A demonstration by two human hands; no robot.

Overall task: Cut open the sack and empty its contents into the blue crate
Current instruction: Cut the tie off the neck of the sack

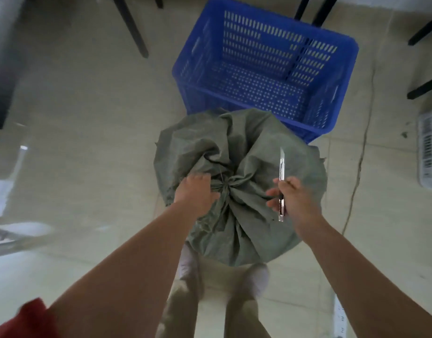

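A grey-green woven sack (244, 152) stands upright on the floor in front of my feet, its mouth gathered and tied at a knot (226, 187). My left hand (198, 191) grips the bunched fabric just left of the knot. My right hand (295, 196) holds a slim utility knife (281, 184) with its blade out, pointing away from me, just right of the knot and above the sack. The blue perforated crate (341, 93) sits on the floor directly behind the sack, with nothing in it.
Black furniture legs (134, 30) stand at the back left, with more legs at the back right. A white slotted basket (431, 152) lies at the right edge. A thin cable (361, 152) runs across the tiled floor right of the crate.
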